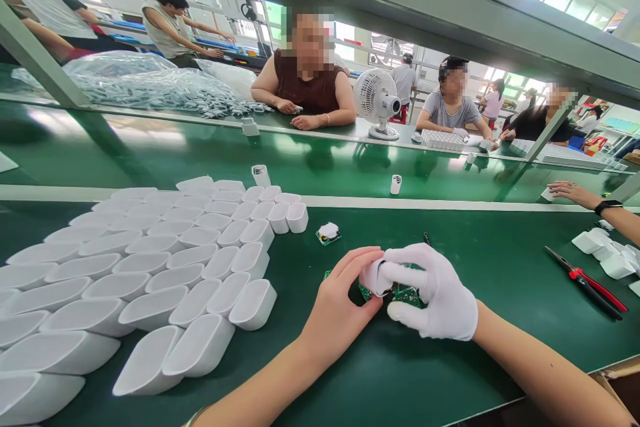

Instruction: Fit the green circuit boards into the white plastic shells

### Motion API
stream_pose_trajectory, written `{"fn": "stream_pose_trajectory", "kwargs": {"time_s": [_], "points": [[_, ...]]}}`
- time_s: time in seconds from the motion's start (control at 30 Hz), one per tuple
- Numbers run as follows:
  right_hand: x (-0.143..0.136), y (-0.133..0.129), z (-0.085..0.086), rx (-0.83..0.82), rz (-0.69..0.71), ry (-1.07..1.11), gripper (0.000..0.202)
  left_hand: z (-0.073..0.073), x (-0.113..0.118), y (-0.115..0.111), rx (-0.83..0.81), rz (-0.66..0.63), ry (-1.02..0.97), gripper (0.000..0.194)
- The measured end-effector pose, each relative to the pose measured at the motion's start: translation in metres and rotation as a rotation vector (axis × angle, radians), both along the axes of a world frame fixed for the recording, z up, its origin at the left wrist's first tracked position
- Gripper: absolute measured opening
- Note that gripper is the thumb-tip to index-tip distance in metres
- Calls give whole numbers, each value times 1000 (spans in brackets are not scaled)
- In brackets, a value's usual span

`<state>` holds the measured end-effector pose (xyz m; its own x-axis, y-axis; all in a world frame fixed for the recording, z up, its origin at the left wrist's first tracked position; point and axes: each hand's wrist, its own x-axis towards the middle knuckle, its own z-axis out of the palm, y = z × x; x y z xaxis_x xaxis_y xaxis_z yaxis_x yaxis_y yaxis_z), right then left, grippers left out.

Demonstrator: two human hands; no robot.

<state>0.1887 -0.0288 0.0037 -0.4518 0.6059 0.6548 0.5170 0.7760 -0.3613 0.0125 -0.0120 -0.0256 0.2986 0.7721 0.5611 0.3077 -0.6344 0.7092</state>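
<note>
Between the two hands, just below the centre of the view, is a small white plastic housing (373,277), with green circuit boards (407,295) beside and partly behind it. The bare left hand (335,303) has its fingertips and thumb clamped on the housing. The gloved right hand (437,293) rests its upper fingers against it, thumb spread lower near the boards; whether it pinches anything cannot be told.

This unit looks midway through the work: a green board edge shows under the housing, but how far anything sits inside is hidden.

From the held housing, a broad block of open white shells (253,303) lies at 9 o'clock, hollow and seemingly unfilled, so most of the visible stock appears undone. A loose circuit board with a white piece on top (329,233) lies near at 10 o'clock, outside any shell.

Further off on the green belt stand a slotted housing (261,175) at 10 o'clock and a dark-faced housing (396,184) between 12 and 1; both seem fitted with inner parts, further along than the shells. Red-and-black pliers (585,280) lie unheld at 3 o'clock, and another person's hand (575,193) reaches a white piece between 2 and 3.
</note>
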Motion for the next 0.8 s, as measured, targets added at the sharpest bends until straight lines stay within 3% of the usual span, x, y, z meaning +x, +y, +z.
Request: {"fn": "stream_pose_trajectory", "kwargs": {"time_s": [0.1,0.17,0.27,0.37,0.47,0.53,0.63,0.8], "points": [[4,4,-4,-502,91,354,54,0,0,-3,18,-39,10,49],[8,8,-5,-876,214,480,65,-1,-1,-5,25,-75,10,50],[11,13,-3,-1158,318,548,68,-3,-1,-6,-63,-119,17,52],[9,14,0,-1170,292,667,66,-1,0,-5,-282,-145,-51,60],[1,14,-3,-1088,197,840,56,4,3,-2,-535,-201,-266,72],[-3,14,-7,-1033,133,920,52,9,5,-1,-670,-234,-390,68],[-8,14,-13,-1020,77,953,53,15,6,0,-780,-219,-485,53],[-14,11,-14,-966,-44,895,44,18,7,-1,-847,-142,-516,49]]}}
